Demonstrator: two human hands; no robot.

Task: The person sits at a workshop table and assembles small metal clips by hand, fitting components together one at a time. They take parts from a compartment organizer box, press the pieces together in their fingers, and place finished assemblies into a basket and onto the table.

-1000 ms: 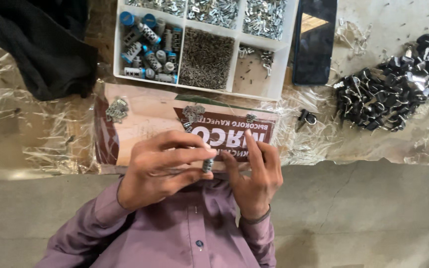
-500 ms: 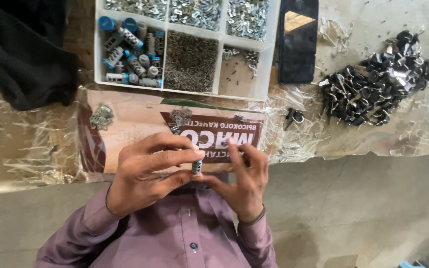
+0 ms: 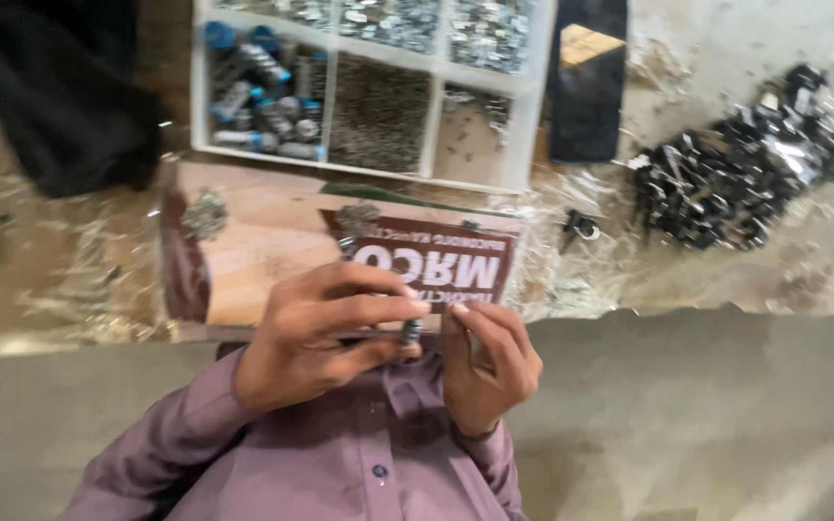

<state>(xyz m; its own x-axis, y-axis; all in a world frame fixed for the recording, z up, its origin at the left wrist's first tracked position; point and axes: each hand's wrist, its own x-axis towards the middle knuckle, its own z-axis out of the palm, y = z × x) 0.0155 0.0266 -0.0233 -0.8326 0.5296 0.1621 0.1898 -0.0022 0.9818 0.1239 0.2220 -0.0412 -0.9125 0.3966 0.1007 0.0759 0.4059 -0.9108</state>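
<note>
- Head view: left hand [image 3: 325,328] and right hand [image 3: 489,362] meet, each grip pinching one small dark metal part [image 3: 410,333] between fingertips.
- Just beyond them lies a brown-and-tan printed carton [image 3: 272,246]; farther, a white compartment tray [image 3: 533,106] of blue-capped and metal pieces.
- Right of the grips, well apart: a pile of black clips [image 3: 736,174].
- Table [image 3: 726,280] edge runs just beside the hands.

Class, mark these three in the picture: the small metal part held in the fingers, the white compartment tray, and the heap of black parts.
small metal part [image 3: 410,334], head view, its visible middle.
white compartment tray [image 3: 530,116], head view, right wall.
heap of black parts [image 3: 740,174], head view, centre of the heap.
</note>
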